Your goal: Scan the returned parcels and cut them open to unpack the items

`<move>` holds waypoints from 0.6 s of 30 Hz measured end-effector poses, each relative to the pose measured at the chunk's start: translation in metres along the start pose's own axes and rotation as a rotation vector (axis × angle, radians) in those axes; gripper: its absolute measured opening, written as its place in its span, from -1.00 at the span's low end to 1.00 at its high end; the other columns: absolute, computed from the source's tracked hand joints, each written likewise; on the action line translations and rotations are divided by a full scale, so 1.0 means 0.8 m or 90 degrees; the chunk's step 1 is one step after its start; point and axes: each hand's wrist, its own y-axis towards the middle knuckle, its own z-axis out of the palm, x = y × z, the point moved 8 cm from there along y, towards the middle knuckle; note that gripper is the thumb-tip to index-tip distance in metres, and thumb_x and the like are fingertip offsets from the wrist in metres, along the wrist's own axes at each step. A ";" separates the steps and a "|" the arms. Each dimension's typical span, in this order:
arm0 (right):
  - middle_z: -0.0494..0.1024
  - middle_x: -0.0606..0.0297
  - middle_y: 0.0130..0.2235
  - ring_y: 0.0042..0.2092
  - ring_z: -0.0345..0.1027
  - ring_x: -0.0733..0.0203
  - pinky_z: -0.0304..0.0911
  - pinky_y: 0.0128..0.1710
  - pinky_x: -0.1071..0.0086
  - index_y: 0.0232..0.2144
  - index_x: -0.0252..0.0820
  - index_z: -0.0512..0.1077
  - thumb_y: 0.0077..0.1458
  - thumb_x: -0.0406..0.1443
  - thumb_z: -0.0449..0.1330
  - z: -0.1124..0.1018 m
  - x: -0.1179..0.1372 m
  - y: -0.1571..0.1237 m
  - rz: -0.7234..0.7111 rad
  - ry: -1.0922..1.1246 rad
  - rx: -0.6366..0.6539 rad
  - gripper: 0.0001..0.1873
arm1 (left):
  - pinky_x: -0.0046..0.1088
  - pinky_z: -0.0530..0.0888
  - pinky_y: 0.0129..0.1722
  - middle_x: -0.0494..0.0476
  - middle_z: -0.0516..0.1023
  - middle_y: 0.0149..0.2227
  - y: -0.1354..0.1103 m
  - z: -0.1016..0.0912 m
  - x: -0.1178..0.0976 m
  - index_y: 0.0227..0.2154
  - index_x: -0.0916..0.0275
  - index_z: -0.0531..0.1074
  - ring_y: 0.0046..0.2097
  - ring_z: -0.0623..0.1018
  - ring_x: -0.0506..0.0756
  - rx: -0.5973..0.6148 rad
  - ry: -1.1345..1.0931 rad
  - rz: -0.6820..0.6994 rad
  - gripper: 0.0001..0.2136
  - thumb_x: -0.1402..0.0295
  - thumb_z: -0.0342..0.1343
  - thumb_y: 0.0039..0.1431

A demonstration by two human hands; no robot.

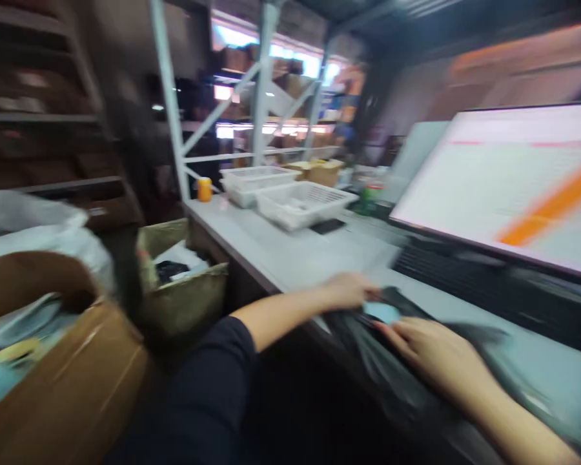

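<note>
A dark plastic bag (387,374) hangs over the near edge of the desk, with part of it lying on the top. My left hand (351,290) grips the bag's far left side, fingers curled at its edge. On the near right side, my right hand (433,349) is closed on the bag, with thumb and fingers pointing left. Between the two hands a light blue patch (383,312) shows at the bag's opening; blur hides what it is.
Two white plastic baskets (303,200) stand farther back on the desk (252,226), near an orange can (204,189). A monitor (513,187) and keyboard (465,278) are at right. Left of the desk are a bin (184,307) and a large cardboard box (72,368), both holding loose stuff.
</note>
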 end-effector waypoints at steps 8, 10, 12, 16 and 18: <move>0.26 0.30 -0.57 -0.48 0.16 0.25 0.04 -0.42 0.35 -0.69 -0.14 0.15 0.40 -0.07 -0.13 -0.064 0.022 -0.071 0.146 -0.146 -0.098 -0.39 | -0.26 0.43 -0.08 0.21 0.56 -0.28 -0.022 -0.009 0.075 -0.34 0.28 0.50 -0.16 0.51 0.17 -0.147 -0.057 -0.021 -0.71 0.50 -0.16 0.22; 0.27 0.30 -0.56 -0.47 0.16 0.27 0.03 -0.42 0.37 -0.68 -0.16 0.16 0.41 -0.07 -0.14 -0.063 0.019 -0.077 0.171 -0.134 -0.106 -0.39 | -0.20 0.38 0.04 0.25 0.53 -0.12 -0.040 -0.026 0.052 -0.13 0.26 0.48 -0.02 0.46 0.19 -0.230 -0.066 -0.005 -0.68 0.40 -0.20 0.31; 0.35 0.28 -0.52 -0.44 0.22 0.27 0.04 -0.38 0.37 -0.63 -0.18 0.26 0.41 -0.07 -0.14 -0.052 0.020 -0.070 0.184 -0.147 -0.061 -0.40 | -0.23 0.34 0.10 0.20 0.50 -0.02 -0.055 -0.025 0.004 -0.01 0.19 0.43 0.06 0.42 0.17 -0.235 -0.079 0.100 -0.69 0.26 -0.14 0.36; 0.52 0.23 -0.42 -0.36 0.31 0.21 0.03 -0.31 0.34 -0.42 -0.21 0.47 0.35 -0.06 0.03 -0.021 0.032 -0.046 0.193 -0.228 0.090 -0.56 | -0.30 0.37 -0.16 0.14 0.53 -0.28 -0.067 0.027 -0.058 -0.28 0.17 0.47 -0.20 0.47 0.16 -0.106 0.001 0.248 -0.62 0.08 -0.18 0.39; 0.51 0.25 -0.45 -0.38 0.28 0.22 0.01 -0.31 0.33 -0.47 -0.20 0.46 0.33 -0.08 0.08 -0.014 0.043 -0.043 0.167 -0.237 0.117 -0.58 | -0.30 0.32 -0.27 0.15 0.45 -0.47 -0.068 0.043 -0.050 -0.51 0.18 0.37 -0.35 0.42 0.15 -0.117 0.050 0.233 -0.49 0.05 -0.30 0.40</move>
